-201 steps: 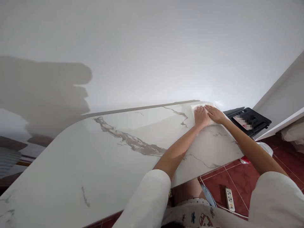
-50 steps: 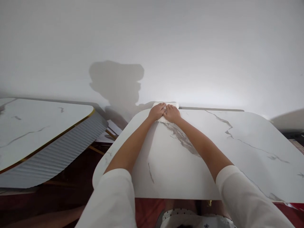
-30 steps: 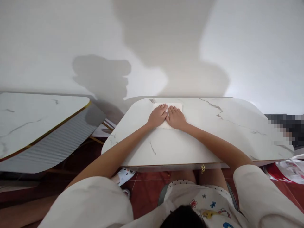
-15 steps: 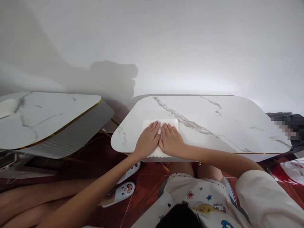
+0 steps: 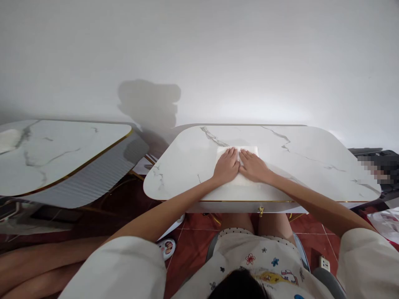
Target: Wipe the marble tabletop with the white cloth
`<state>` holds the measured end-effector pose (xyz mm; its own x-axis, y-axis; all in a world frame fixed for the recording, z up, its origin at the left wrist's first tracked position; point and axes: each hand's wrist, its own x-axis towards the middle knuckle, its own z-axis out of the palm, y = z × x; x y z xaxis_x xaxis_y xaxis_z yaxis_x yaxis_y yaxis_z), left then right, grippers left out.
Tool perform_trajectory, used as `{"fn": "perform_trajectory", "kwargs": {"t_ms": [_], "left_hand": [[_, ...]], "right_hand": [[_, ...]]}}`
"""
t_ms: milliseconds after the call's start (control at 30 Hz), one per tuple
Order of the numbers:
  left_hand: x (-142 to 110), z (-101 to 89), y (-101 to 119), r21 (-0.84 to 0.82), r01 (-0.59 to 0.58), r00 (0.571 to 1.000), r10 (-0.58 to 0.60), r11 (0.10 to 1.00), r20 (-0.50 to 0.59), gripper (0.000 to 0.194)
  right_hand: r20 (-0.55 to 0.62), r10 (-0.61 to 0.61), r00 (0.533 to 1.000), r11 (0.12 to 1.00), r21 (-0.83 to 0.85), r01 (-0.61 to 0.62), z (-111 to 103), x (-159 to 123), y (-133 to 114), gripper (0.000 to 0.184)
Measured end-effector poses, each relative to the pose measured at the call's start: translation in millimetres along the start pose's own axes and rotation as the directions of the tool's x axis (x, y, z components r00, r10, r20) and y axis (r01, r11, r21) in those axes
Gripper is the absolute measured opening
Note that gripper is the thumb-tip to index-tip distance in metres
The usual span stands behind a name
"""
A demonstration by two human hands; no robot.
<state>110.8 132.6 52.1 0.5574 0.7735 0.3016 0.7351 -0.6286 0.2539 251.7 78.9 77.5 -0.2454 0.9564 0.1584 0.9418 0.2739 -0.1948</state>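
A white cloth [image 5: 242, 180] lies spread on the white marble-patterned tabletop [image 5: 314, 170], near its middle. On the cloth's left half rests my left hand [image 5: 227, 166], palm down and fingers stretched forward. My right hand [image 5: 253, 167] presses flat on the right half in the same way, its thumb close to the left thumb. Neither hand grips the cloth. The palms cover much of it, while its far edge shows beyond my fingertips.
A second marble-patterned table [image 5: 71, 145] stands at the left with a white item [image 5: 9, 140] on it. Another person's legs [image 5: 46, 257] are below it. A small gold knob [image 5: 261, 211] sticks out under my table's front edge. Behind is a wall [image 5: 249, 62].
Both hands and the cloth have slid to the right and a little away from me across the tabletop. The cloth's near edge no longer reaches the table's front edge.
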Motion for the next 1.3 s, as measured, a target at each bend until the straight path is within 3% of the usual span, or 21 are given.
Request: {"fn": "perform_trajectory", "kwargs": {"t_ms": [100, 267, 467, 667, 833, 1000, 1300], "left_hand": [[41, 8.7, -13, -0.008, 0.004, 0.999, -0.004, 1.0, -0.044, 0.049], [98, 16.7, -47, -0.065, 0.065, 0.991, -0.072, 0.996, -0.108, 0.046], [144, 20.2, -76, -0.01, 0.066, 0.991, -0.067, 0.998, -0.12, 0.044], [185, 27.2, -84, 0.041, 0.046, 0.992, -0.041, 0.998, -0.119, 0.042], [205, 36.3, -65, 0.078, 0.011, 0.993, -0.002, 0.997, -0.12, 0.038], [204, 42.2, -41, 0.065, -0.04, 0.994, 0.047, 0.997, -0.101, 0.039], [151, 34.8, -17, 0.046, -0.119, 0.991, 0.122, 0.992, -0.06, 0.045]], "right_hand": [[0.012, 0.028, 1.0, 0.999, -0.027, -0.027, 2, 40, 20, 0.057], [-0.065, 0.066, 0.996, 0.997, -0.041, -0.069, 9, 102, 39, 0.053], [-0.07, 0.056, 0.996, 0.998, -0.025, -0.058, 15, 158, 61, 0.054], [-0.085, 0.077, 0.993, 0.997, -0.02, -0.079, 16, 192, 91, 0.053], [-0.087, 0.139, 0.987, 0.989, -0.039, -0.143, 11, 189, 116, 0.053], [-0.111, 0.19, 0.976, 0.977, -0.078, -0.199, 8, 165, 126, 0.055], [-0.157, 0.219, 0.963, 0.963, -0.124, -0.239, 7, 102, 88, 0.055]]}}
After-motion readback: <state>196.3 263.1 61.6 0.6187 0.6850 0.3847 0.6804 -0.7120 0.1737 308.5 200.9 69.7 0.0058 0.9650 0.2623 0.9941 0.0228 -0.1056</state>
